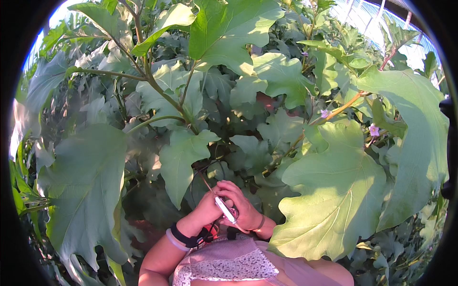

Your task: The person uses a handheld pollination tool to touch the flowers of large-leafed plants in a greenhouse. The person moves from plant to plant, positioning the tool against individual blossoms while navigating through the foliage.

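My left hand (208, 206) and my right hand (245, 204) meet in front of my chest. Between them they hold a slim white device (225, 210), tilted, with its upper end to the left. Its exact kind is unclear, and some fingers are hidden behind it. A thin light-brown cord (242, 228) runs from its lower end. Just beyond the hands, a dark cable (192, 186) loops among the stems. A black band (182, 236) and a pale bracelet (174, 242) circle my left wrist; a thin dark band (262, 222) is on the right.
Eggplant plants with broad lobed leaves (86, 189) surround me closely. A large leaf (332, 193) hangs right beside my right forearm. Thick branches (162, 93) rise ahead, and purple flowers (374, 130) show at right. A translucent greenhouse cover (368, 21) arches behind.
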Demonstrator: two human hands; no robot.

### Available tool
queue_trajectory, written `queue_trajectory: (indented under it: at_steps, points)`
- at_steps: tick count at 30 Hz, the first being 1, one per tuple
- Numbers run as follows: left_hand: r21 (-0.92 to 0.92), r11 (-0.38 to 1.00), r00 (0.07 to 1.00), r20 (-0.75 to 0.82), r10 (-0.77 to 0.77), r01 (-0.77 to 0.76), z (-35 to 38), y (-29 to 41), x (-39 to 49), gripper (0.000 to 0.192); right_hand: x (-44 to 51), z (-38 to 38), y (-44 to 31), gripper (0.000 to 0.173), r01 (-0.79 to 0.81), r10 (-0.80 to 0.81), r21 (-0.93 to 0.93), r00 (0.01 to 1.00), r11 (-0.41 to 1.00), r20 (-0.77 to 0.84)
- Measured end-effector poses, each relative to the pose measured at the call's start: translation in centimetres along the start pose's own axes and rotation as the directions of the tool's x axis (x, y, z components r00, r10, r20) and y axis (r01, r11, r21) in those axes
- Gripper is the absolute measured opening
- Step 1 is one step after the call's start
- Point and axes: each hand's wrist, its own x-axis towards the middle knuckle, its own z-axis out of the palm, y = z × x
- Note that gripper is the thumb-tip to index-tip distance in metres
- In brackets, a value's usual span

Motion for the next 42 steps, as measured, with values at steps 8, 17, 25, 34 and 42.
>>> queue_trajectory:
  at_steps: [8, 17, 25, 34, 42]
  points:
    - [0.198, 0.98, 0.939, 0.339, -0.059, -0.01, -2.5, -1.2, 0.6, 0.058, -3.3, 1.7, -0.9, 0.068, -0.195, 0.245, 0.221, 0.943, 0.956, -0.227]
    - [0.099, 0.992, 0.958, 0.282, 0.046, -0.077, -5.9, -5.9, -3.5, 0.031, 0.0, 6.6, -3.2, 0.085, -0.352, 0.37, -0.128, 0.915, 0.927, 0.159]
    - [-0.121, 0.98, 0.951, 0.283, -0.121, 0.161, -8.6, -6.9, -4.9, 0.004, 6.0, -14.5, 7.2, 0.045, -0.075, 0.462, 0.465, -0.048, 0.882, -0.886]
    - [-0.047, 0.992, 0.942, 0.311, 0.124, -0.115, -9.8, -5.1, -4.4, 0.02, 9.2, -24.9, 15.0, 0.104, -0.939, -0.093, 0.034, -0.07, 0.342, -0.993]
    - [-0.105, 0.993, 0.887, 0.463, 0.003, 0.051, -10.4, -5.1, -4.0, 0.056, 7.6, -21.4, 15.1, 0.09, -0.799, 0.248, 0.207, -0.075, 0.564, -0.966]
